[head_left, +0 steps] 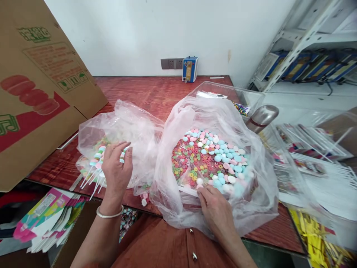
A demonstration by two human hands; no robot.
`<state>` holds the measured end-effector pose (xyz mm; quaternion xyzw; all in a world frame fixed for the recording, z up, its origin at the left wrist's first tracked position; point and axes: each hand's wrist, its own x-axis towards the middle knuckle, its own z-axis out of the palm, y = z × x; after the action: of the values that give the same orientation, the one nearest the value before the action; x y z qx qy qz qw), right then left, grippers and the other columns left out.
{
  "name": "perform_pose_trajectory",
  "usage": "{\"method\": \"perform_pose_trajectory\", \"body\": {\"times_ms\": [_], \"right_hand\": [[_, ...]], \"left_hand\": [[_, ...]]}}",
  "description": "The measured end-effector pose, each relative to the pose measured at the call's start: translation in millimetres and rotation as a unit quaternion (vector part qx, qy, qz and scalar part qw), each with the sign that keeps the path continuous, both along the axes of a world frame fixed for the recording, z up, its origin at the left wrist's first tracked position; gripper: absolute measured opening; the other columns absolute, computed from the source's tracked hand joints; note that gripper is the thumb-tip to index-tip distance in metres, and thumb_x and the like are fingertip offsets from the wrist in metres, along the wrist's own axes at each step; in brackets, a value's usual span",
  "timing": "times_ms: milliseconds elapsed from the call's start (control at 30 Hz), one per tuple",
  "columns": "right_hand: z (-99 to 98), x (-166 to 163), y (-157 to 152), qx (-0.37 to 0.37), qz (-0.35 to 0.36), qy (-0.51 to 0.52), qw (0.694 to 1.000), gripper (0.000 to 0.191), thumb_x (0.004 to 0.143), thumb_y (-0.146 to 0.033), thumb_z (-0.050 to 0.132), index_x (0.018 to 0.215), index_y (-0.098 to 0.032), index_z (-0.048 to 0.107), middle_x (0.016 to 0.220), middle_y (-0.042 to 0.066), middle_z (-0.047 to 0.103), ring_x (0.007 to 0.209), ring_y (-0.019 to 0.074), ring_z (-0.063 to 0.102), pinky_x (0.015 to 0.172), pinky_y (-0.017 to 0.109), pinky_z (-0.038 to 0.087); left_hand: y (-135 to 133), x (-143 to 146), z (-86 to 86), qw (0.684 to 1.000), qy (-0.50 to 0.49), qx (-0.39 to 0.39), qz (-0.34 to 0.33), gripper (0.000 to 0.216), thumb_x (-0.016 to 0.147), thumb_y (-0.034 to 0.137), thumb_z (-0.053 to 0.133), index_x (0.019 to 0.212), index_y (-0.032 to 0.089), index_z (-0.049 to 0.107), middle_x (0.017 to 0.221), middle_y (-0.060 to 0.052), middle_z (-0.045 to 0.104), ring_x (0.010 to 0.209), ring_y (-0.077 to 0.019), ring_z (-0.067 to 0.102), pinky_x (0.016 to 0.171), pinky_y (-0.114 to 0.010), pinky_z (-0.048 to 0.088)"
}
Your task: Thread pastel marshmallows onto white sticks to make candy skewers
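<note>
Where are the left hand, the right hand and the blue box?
Left hand (117, 171): head view, on the back of the hand.
Right hand (216, 207): head view, on the back of the hand.
Blue box (190, 69): head view, on its front face.

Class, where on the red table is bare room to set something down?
Widest: the back of the red table, between carton and blue box. Another, narrow, front right, beside the large bag. Crowded: middle, under that bag; front left, under smaller bag, lollipops and left hand.
</note>
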<state>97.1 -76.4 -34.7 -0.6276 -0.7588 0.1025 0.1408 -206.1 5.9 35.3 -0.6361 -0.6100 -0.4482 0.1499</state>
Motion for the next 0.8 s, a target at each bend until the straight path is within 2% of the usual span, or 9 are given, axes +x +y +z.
{"method": "perform_pose_trajectory", "body": {"times_ms": [133, 233, 300, 367, 400, 433, 533, 633, 800], "right_hand": [[0.6, 9.3, -2.1, -0.002, -0.010, 0.050, 0.999, 0.019, 0.096, -0.017, 0.051, 0.091, -0.022, 0.068, 0.086, 0.002, 0.063, 0.083, 0.0179, 0.062, 0.070, 0.026, 0.042], [-0.9, 3.0, -2.8, -0.010, 0.009, 0.012, 1.000, 0.013, 0.091, -0.014, 0.058, 0.096, -0.021, 0.068, 0.094, 0.005, 0.064, 0.089, 0.0217, 0.061, 0.074, 0.029, 0.043], [-2.2, -2.9, -2.2, -0.003, 0.025, -0.029, 0.999, 0.014, 0.090, -0.012, 0.059, 0.096, -0.020, 0.068, 0.098, 0.008, 0.065, 0.092, 0.0248, 0.060, 0.077, 0.032, 0.044], [-2.8, -4.9, -1.3, 0.005, 0.027, -0.031, 0.999, 0.015, 0.091, -0.012, 0.056, 0.094, -0.019, 0.068, 0.098, 0.008, 0.066, 0.091, 0.0252, 0.060, 0.077, 0.033, 0.044], [-2.5, -3.8, -1.0, 0.007, 0.020, -0.010, 1.000, 0.016, 0.093, -0.013, 0.054, 0.093, -0.020, 0.068, 0.096, 0.007, 0.066, 0.090, 0.0243, 0.060, 0.076, 0.032, 0.044], [-2.0, -1.5, -0.8, 0.007, 0.009, 0.021, 1.000, 0.018, 0.094, -0.014, 0.051, 0.093, -0.020, 0.068, 0.094, 0.006, 0.066, 0.090, 0.0231, 0.060, 0.076, 0.031, 0.044], [1.2, 9.4, -0.3, 0.012, -0.033, 0.115, 0.993, 0.022, 0.096, -0.017, 0.046, 0.093, -0.020, 0.068, 0.092, 0.005, 0.065, 0.088, 0.0201, 0.061, 0.075, 0.028, 0.044], [4.5, 17.3, 1.0, 0.016, -0.047, 0.171, 0.984, 0.023, 0.096, -0.020, 0.045, 0.097, -0.020, 0.068, 0.093, 0.006, 0.064, 0.087, 0.0201, 0.062, 0.076, 0.028, 0.045], [6.0, 17.0, 3.6, 0.026, -0.034, 0.220, 0.975, 0.025, 0.095, -0.021, 0.045, 0.096, -0.020, 0.069, 0.090, 0.005, 0.066, 0.084, 0.0196, 0.062, 0.074, 0.028, 0.046]], "left_hand": [[-10.9, 46.7, 12.0, 0.992, -0.054, -0.022, -0.114, 0.017, 0.093, 0.020, 0.056, 0.102, 0.017, 0.070, 0.101, -0.009, 0.071, 0.100, -0.0195, 0.065, 0.095, -0.035, 0.050], [-12.5, 78.4, 2.6, 0.967, -0.125, -0.092, -0.204, 0.016, 0.093, 0.022, 0.056, 0.100, 0.019, 0.071, 0.099, -0.007, 0.071, 0.097, -0.0185, 0.066, 0.091, -0.033, 0.051], [-12.6, 96.6, -12.2, 0.918, -0.226, -0.187, -0.266, 0.019, 0.093, 0.027, 0.056, 0.104, 0.019, 0.070, 0.099, -0.006, 0.072, 0.094, -0.0183, 0.067, 0.087, -0.031, 0.053], [-12.9, 110.3, -31.4, 0.837, -0.334, -0.298, -0.316, 0.025, 0.093, 0.034, 0.056, 0.109, 0.019, 0.068, 0.102, -0.007, 0.072, 0.092, -0.0189, 0.068, 0.083, -0.031, 0.054], [-13.0, 114.8, -41.4, 0.805, -0.370, -0.335, -0.320, 0.028, 0.092, 0.037, 0.056, 0.110, 0.019, 0.068, 0.103, -0.007, 0.072, 0.092, -0.0195, 0.068, 0.083, -0.031, 0.054], [-13.2, 117.7, -50.6, 0.788, -0.391, -0.358, -0.314, 0.030, 0.092, 0.038, 0.056, 0.109, 0.018, 0.068, 0.102, -0.007, 0.072, 0.093, -0.0200, 0.067, 0.083, -0.032, 0.054], [-14.6, 120.1, -66.2, 0.777, -0.411, -0.389, -0.275, 0.030, 0.090, 0.039, 0.056, 0.104, 0.016, 0.070, 0.098, -0.008, 0.072, 0.089, -0.0201, 0.066, 0.083, -0.033, 0.053], [-19.2, 123.5, -59.5, 0.763, -0.413, -0.413, -0.278, 0.028, 0.085, 0.036, 0.061, 0.103, 0.016, 0.072, 0.095, -0.006, 0.073, 0.084, -0.0190, 0.065, 0.080, -0.031, 0.052], [-25.7, 141.4, -37.4, 0.713, -0.422, -0.442, -0.343, 0.023, 0.081, 0.035, 0.067, 0.092, 0.016, 0.074, 0.081, -0.003, 0.071, 0.074, -0.0167, 0.063, 0.072, -0.027, 0.050]]}}
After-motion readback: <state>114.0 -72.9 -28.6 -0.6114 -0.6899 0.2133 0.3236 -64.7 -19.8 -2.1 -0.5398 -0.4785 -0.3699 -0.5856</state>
